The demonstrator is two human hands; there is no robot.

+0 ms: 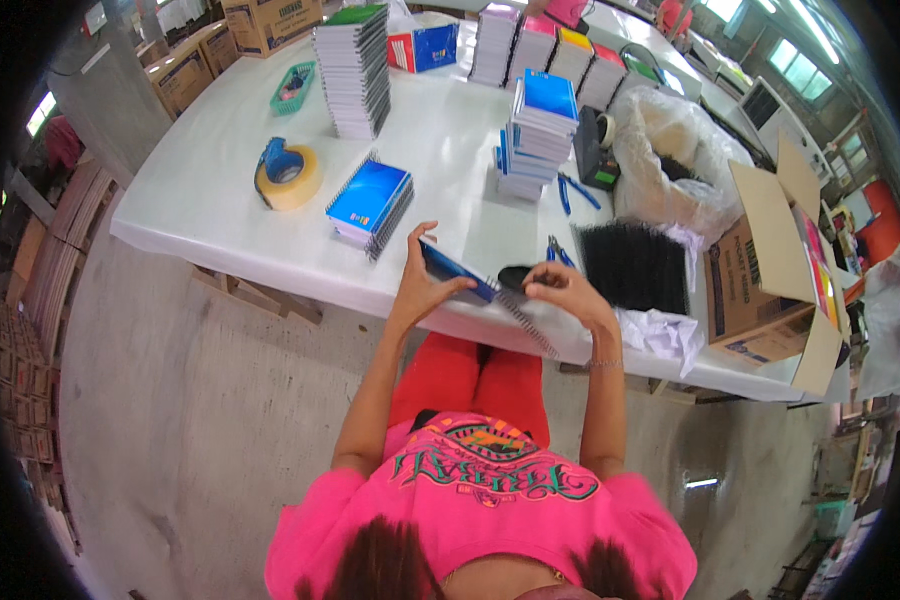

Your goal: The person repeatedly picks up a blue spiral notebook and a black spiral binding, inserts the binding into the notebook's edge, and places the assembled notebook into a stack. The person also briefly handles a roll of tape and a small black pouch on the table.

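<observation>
My left hand (422, 285) grips a small blue-covered notebook (457, 270), tilted above the front edge of the table. From the notebook's right end a thin dark spiral wire coil (526, 325) sticks out toward me, its loose end in the air. My right hand (573, 294) is closed, thumb and fingertips together, just right of the notebook; what they pinch, if anything, is too small to make out. Behind those fingertips, a round black object (513, 276) rests on the table. A short stack of blue spiral notebooks (370, 195) lies beyond my left hand.
Loose black coils (632, 268) lie right of my hand, near blue-handled pliers (576, 194). Behind stand a blue notebook stack (545, 120) and a tall stack (355, 80). A tape roll (288, 178) is left; an open carton (760, 290) and plastic bag (670, 135) are right.
</observation>
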